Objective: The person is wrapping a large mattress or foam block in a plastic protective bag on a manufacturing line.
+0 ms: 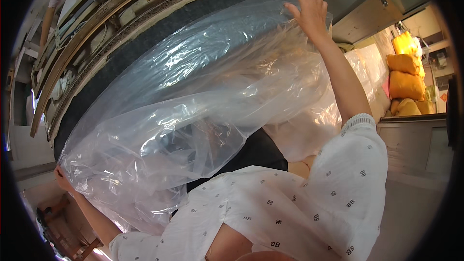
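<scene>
Film (198, 111) pinched in left hand (64, 182), maybe also in half-curled right hand (311, 13), cannot tell; could slip or tear if pulled unevenly across dark panel (110, 69).

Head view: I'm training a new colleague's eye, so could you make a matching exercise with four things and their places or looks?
1. plastic sheet
2. left hand
3. right hand
4. bundles

A. near the picture's top edge
B. yellow-orange, stacked
C. see-through, shiny
D. toward the picture's lower left

Pairs: 1-C; 2-D; 3-A; 4-B
</scene>
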Demonstrator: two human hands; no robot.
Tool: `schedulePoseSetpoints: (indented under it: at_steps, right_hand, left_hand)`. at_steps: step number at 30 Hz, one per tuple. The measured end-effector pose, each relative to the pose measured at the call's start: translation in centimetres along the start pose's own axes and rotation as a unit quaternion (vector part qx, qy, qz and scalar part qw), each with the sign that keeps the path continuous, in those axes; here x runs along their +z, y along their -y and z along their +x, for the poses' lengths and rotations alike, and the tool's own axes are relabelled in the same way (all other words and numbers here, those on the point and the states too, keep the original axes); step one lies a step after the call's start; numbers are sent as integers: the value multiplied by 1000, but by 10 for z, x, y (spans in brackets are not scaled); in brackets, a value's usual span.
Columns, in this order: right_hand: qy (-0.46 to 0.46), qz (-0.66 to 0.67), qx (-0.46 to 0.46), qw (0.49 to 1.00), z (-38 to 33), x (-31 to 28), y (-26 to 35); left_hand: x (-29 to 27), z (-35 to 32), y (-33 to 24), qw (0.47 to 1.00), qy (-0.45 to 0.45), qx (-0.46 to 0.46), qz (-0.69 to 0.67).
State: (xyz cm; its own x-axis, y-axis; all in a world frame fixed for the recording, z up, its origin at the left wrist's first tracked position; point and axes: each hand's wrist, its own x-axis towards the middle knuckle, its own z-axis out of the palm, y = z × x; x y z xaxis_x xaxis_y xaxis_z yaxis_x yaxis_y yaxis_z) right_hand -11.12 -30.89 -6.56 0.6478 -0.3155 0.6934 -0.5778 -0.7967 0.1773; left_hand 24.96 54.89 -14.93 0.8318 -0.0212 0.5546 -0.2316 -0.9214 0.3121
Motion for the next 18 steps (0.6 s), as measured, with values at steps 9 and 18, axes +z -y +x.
schedulePoseSetpoints:
  at_steps: [9,18]
  right_hand:
    - [236,314,72,917,23,76,-12]
    - [206,326,58,921,31,82,4]
  left_hand:
    - [-47,-5,-16,1000,-21,-2,0]
    - [-181,-68,-11,991,64,-80,-85]
